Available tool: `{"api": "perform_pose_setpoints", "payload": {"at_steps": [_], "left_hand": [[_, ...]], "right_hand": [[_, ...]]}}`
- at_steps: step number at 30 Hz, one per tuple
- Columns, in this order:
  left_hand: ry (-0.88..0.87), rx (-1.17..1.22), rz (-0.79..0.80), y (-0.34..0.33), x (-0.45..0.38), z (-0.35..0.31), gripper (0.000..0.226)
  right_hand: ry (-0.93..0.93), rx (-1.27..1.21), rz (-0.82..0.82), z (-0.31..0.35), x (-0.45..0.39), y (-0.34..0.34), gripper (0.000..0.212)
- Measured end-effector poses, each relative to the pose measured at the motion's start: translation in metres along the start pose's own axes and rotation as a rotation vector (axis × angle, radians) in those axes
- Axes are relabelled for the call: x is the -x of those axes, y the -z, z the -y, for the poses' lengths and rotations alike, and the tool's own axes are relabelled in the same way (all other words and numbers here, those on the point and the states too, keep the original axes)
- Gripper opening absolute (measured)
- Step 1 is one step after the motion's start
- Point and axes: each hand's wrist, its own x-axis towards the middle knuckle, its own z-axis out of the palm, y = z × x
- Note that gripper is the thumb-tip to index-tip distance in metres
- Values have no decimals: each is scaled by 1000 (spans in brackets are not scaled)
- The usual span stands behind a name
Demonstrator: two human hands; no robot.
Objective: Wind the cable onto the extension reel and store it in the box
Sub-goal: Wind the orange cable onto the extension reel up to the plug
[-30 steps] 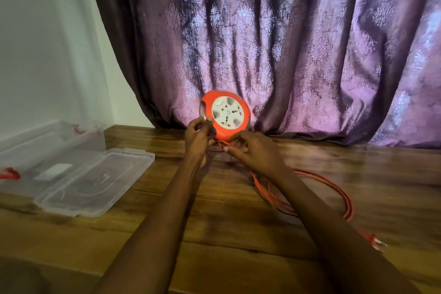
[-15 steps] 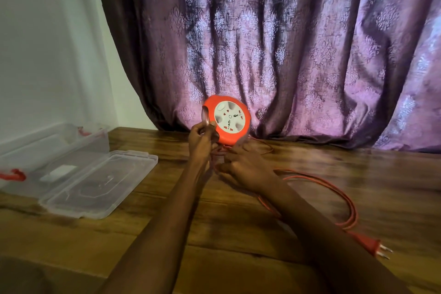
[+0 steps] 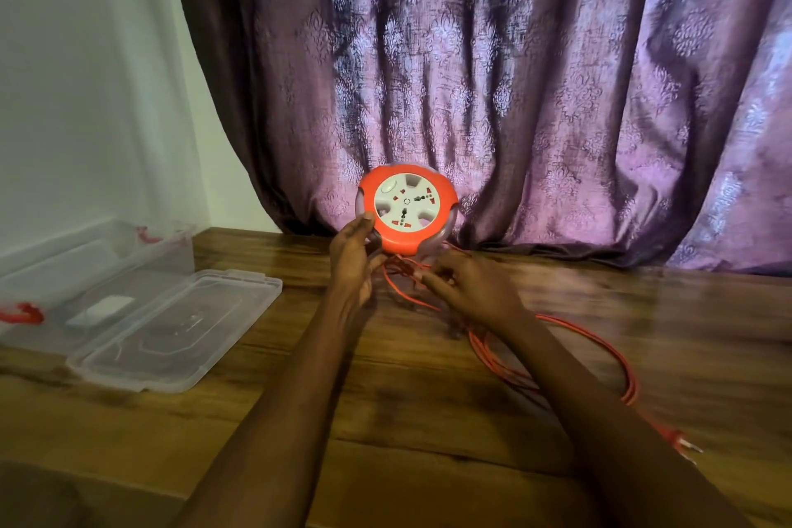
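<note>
Your left hand (image 3: 355,266) grips the lower left edge of the extension reel (image 3: 405,208), fingers curled round its rim, and props it upright on the counter (image 3: 428,420) with its socket face toward you. Your right hand (image 3: 471,289) sits just below the reel, its fingers pinching the orange cable (image 3: 600,352) where the strands meet the drum (motion blur makes the exact hold hard to read). From there the cable trails right in loose loops across the counter, ending at the plug (image 3: 681,444) near your right forearm.

Judging by that slack, the winding looks to be somewhere in progress: several loops lie on the wood and the plug is well apart from the reel. How much is already on the drum you cannot tell from this angle.

Storing is not yet begun. To your left the clear box (image 3: 141,253) stands open against the wall, with its lid (image 3: 180,334) lying flat beside it. Behind the reel hangs a purple curtain (image 3: 514,77).
</note>
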Motion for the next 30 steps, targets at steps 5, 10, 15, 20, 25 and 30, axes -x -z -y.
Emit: {"api": "perform_pose_setpoints", "payload": {"at_steps": [5, 10, 15, 20, 25, 30], "left_hand": [[11, 43, 12, -5, 3, -2, 17], [24, 45, 12, -6, 5, -3, 14], [43, 74, 29, -7, 5, -3, 8], [48, 129, 28, -2, 0, -7, 12], [57, 138, -20, 3, -5, -8, 14], [53, 84, -17, 2, -4, -5, 28]], "right_hand": [[-79, -40, -92, 3, -5, -12, 36], [-132, -146, -107, 1, -7, -15, 16], [-312, -173, -68, -3, -7, -20, 17], [-636, -129, 145, -22, -12, -14, 26], [-812, 15, 208, -41, 0, -11, 39], [-588, 32, 79, -42, -1, -17, 36]]}}
